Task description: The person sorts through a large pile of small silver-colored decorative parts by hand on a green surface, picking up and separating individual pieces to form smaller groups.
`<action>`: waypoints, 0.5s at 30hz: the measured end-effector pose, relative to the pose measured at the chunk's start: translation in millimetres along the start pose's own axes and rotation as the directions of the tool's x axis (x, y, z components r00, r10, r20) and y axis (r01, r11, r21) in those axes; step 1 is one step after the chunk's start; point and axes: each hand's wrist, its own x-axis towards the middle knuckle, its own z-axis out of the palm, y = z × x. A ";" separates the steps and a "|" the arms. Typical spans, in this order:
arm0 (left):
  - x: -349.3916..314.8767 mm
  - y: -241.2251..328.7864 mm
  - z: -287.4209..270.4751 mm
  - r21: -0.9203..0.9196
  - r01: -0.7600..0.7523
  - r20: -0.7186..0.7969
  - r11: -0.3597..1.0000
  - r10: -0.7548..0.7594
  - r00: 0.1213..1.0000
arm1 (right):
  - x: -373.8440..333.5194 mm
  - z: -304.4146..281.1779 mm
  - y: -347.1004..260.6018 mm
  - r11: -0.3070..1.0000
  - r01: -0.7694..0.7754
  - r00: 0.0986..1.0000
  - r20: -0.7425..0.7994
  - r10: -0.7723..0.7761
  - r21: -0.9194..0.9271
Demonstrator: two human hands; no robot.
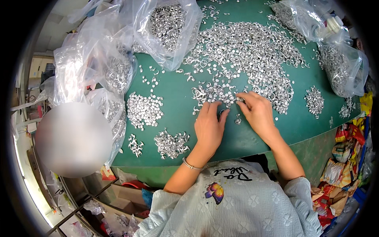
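The head view looks down on a green worktop strewn with small silver metal ring-shaped pieces, far too many to count. The largest spread of silver pieces covers the far middle of the worktop; each piece is shiny, thin and curled, many showing an open loop. Nearer, at the left, lie three smaller sorted heaps: one broad heap, one middle heap and a tiny cluster. A further small heap sits at the right.

Two hands work at the near edge of the big spread. The left hand lies palm down, fingers loosely stretched, with a single silver ring just by its forefinger; whether it grips the ring I cannot tell. The right hand is bent, fingertips pinching at pieces in the pile. A thin silver bangle circles the left wrist.

Clear plastic bags of the same pieces stand around: at least four at far left and two at far right.
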 end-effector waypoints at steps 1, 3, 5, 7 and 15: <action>1.4 0.2 3.0 0.046 -0.019 -0.014 0.999 0.020 1.000 | 1.1 4.8 -0.3 0.998 0.024 1.000 0.021 -0.023 -0.060; 5.2 3.4 7.2 0.098 -0.059 -0.046 0.993 0.064 0.997 | 4.1 11.2 1.0 0.980 0.078 0.996 0.066 -0.067 -0.183; 6.9 3.5 9.0 0.118 -0.075 -0.047 0.990 0.081 0.996 | 4.8 10.1 3.0 0.970 0.113 0.990 0.105 -0.093 -0.213; 6.6 -0.2 10.8 0.104 -0.067 -0.022 0.992 0.070 0.997 | 5.8 4.8 3.0 0.980 0.101 0.992 0.088 -0.087 -0.173; 5.3 -8.4 -4.1 -0.541 0.236 0.154 0.807 -0.181 0.971 | 4.3 -19.6 4.7 0.996 -0.082 0.991 0.105 0.079 0.020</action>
